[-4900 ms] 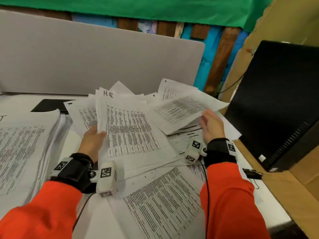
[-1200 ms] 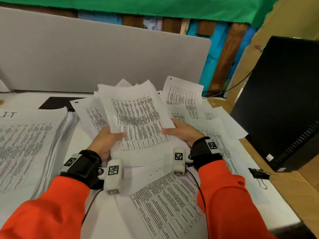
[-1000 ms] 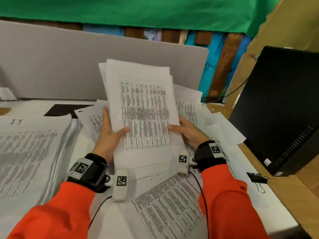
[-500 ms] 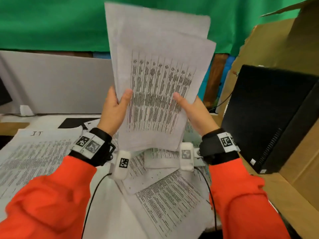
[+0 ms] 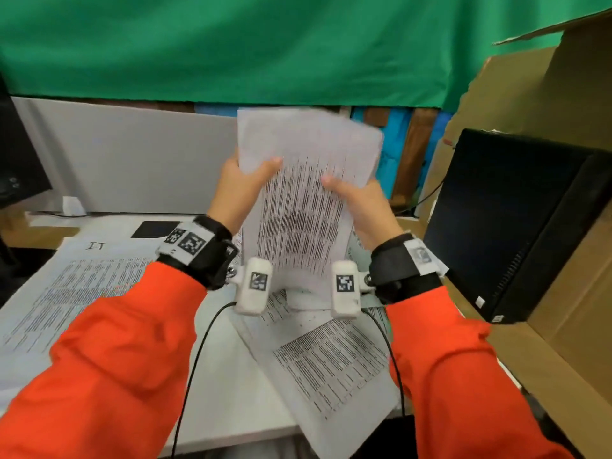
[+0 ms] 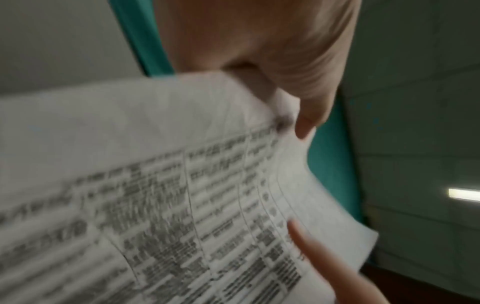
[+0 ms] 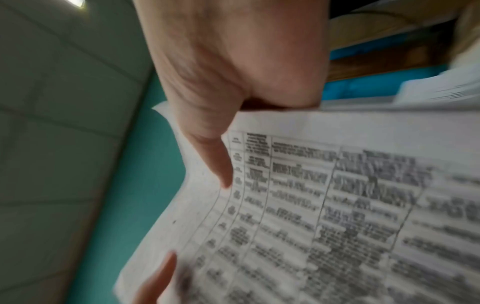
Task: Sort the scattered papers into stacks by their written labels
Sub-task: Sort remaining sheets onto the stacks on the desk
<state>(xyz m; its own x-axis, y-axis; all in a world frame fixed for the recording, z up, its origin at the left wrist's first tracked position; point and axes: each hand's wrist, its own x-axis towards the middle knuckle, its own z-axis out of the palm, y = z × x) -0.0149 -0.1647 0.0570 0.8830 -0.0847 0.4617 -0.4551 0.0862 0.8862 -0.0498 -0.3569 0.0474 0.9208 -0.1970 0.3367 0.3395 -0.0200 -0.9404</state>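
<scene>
You are gripping a thin sheaf of papers (image 5: 308, 207) upright above the desk (image 5: 231, 376) middle, left hand (image 5: 238, 190) and right hand (image 5: 361, 203) pinching its side edges, thumbs in front. Being light and floppy, it is probably wanting edge holds. White sheets, printed tables, blurred; no label is showing.

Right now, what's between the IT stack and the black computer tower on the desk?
Head view: loose printed sheets lie between the IT stack and the computer tower; above them both hands hold a sheaf of papers.
</scene>
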